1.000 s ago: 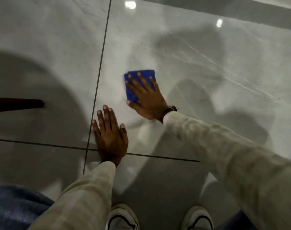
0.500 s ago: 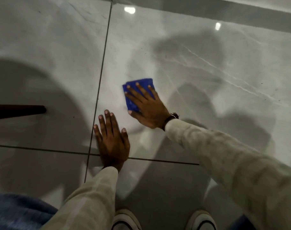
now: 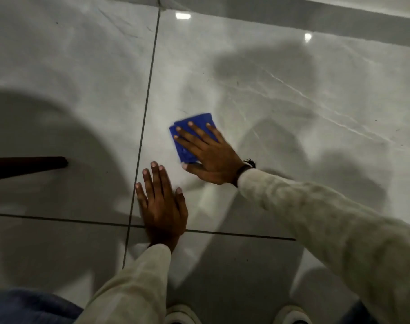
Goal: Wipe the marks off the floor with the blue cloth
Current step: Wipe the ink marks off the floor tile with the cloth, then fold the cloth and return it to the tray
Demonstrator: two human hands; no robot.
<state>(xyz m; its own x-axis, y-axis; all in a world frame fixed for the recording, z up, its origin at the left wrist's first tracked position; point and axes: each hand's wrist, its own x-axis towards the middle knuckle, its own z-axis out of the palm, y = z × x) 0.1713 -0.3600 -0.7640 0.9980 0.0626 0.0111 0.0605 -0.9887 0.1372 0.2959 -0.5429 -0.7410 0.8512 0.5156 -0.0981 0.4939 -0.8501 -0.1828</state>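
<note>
A folded blue cloth lies flat on the glossy grey marble floor, just right of a dark grout line. My right hand presses down on it with the fingers spread, covering most of its near half. My left hand rests palm-down on the floor a little nearer to me, beside the crossing of two grout lines, with nothing in it. Small dark specks dot the tile beyond and right of the cloth; no bold marks show.
A dark wooden furniture leg juts in from the left edge. My white shoes are at the bottom, with blue fabric at the lower left. A grey skirting strip runs along the top.
My right hand has slid the cloth nearer to me and slightly left, ending closer to my left hand. My left hand has stayed planted on the floor.
</note>
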